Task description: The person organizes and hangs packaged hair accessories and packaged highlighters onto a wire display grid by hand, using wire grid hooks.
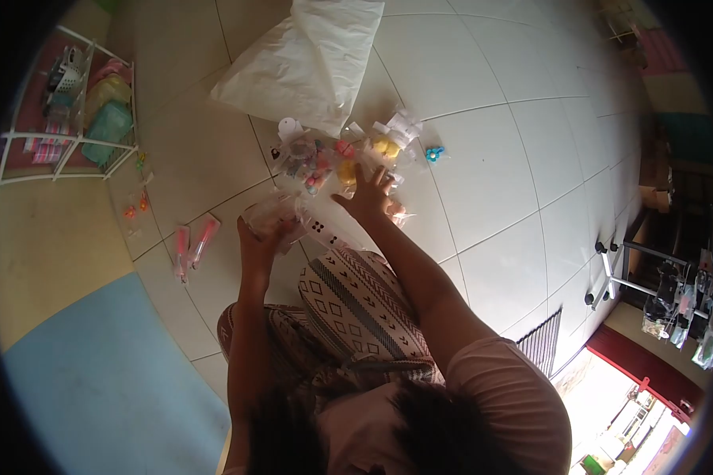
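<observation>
On tile floor, L hand (263, 234) grips crinkly clear plastic (273, 212); R hand (367, 195), fingers spread, nr soft yellow item (386, 146).

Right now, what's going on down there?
A person sits on the tiled floor, sorting through small packaged items. The left hand holds a clear plastic packet. The right hand, fingers spread, is at the near edge of a colorful pile; whether it grips anything is unclear. A large white bag lies just beyond, with pink packets off to the left.
</observation>
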Available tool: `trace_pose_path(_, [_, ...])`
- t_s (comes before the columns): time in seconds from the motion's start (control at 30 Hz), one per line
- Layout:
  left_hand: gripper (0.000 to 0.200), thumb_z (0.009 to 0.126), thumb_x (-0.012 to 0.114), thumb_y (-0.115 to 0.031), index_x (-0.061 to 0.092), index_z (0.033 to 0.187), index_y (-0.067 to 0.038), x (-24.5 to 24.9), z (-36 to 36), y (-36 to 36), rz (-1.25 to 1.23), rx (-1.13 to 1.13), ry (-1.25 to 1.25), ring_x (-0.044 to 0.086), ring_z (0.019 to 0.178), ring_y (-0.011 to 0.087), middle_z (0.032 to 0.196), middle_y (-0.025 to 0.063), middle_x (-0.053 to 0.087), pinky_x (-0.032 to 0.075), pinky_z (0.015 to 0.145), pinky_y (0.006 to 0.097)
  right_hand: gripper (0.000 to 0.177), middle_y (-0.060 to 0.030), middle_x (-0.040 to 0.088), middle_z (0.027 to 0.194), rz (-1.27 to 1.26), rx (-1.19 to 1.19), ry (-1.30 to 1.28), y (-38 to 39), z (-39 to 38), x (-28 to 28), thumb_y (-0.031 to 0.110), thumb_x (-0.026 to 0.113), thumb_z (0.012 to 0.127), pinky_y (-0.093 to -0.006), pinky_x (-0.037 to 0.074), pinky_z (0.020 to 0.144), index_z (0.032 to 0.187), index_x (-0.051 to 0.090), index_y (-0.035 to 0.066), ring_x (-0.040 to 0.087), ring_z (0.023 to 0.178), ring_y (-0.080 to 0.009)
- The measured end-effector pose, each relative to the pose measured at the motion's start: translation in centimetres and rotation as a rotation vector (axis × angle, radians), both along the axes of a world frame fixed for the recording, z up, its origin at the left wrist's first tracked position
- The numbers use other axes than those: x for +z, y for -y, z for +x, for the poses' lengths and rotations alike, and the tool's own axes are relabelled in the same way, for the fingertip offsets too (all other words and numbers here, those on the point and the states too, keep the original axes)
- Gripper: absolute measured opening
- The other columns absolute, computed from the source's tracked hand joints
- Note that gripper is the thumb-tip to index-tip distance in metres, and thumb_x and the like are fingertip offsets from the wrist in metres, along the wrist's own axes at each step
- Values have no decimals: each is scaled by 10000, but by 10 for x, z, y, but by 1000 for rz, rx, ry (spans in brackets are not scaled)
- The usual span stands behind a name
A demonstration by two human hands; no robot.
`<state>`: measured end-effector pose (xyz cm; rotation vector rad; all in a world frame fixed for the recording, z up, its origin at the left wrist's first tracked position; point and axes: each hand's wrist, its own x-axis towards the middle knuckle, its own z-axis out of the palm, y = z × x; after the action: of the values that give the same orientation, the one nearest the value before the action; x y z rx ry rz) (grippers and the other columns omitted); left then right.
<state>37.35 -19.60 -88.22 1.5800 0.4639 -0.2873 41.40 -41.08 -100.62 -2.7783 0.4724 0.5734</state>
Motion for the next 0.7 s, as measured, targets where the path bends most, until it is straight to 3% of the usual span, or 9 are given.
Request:
trace_pose_path(0.03, [673, 739, 729, -202, 315, 1224, 14, 2, -2, 2, -18, 10, -13, 620, 909, 239, 1044, 177, 569, 540, 702, 305, 882, -232, 153, 1440, -42, 30, 12, 1, -1, -9, 514, 713, 663, -585, 447, 852, 1382, 267, 263, 210, 1265, -526])
trace_pose_path(0.07, [667, 745, 721, -221, 316, 1221, 13, 3, -4, 2, -38, 20, -25, 623, 896, 236, 1030, 174, 576, 539, 691, 301, 703, -196, 199, 1428, -78, 74, 83, 7, -6, -16, 382, 706, 700, -550, 496, 791, 1311, 382, 252, 251, 1254, -500])
trace_pose_path(0.27, [550, 778, 645, -218, 369, 1193, 13, 4, -12, -13, -245, -24, 6, 637, 812, 232, 993, 149, 593, 532, 650, 306, 326, -109, 349, 1359, 173, 73, 314, 48, -23, -9, 224, 641, 766, -434, 509, 823, 1077, 579, 151, 411, 1200, -340])
trace_pose_path(0.37, [491, 777, 625, -169, 400, 1181, -7, 7, -12, -21, -449, -32, -62, 632, 844, 233, 1022, 132, 583, 530, 650, 309, 285, -125, 398, 1324, 293, -66, 333, 54, -32, 13, 230, 620, 790, -425, 478, 863, 1053, 601, 123, 492, 1124, -319])
trace_pose_path(0.4, [482, 778, 619, -166, 404, 1183, -18, 8, -13, -23, -488, -22, -85, 627, 865, 231, 1035, 124, 578, 529, 664, 317, 317, -155, 472, 1249, 341, -100, 468, 56, -32, 15, 241, 611, 799, -429, 457, 872, 1071, 591, 79, 531, 1060, -347])
trace_pose_path(0.5, [462, 781, 600, -157, 412, 1190, -49, 7, -15, -27, -594, -11, -142, 611, 924, 226, 1067, 103, 565, 524, 710, 344, 354, -173, 520, 1179, 635, -385, 457, 70, -27, 21, 235, 610, 786, -417, 445, 879, 1080, 579, 40, 531, 1049, -367])
trace_pose_path(0.63, [459, 785, 583, -159, 410, 1201, -72, 11, -15, -27, -617, 8, -159, 593, 970, 225, 1077, 90, 559, 514, 773, 376, 516, -227, 603, 1021, 390, -218, 604, 90, -24, 24, 297, 645, 780, -397, 470, 786, 1154, 501, -27, 607, 909, -351])
trace_pose_path(0.7, [461, 784, 581, -162, 409, 1203, -71, 11, -13, -25, -591, 36, -150, 591, 973, 225, 1076, 89, 560, 511, 784, 378, 443, -219, 609, 1001, 450, -253, 567, 94, -22, 13, 295, 606, 817, -396, 466, 781, 1110, 532, -29, 603, 909, -345])
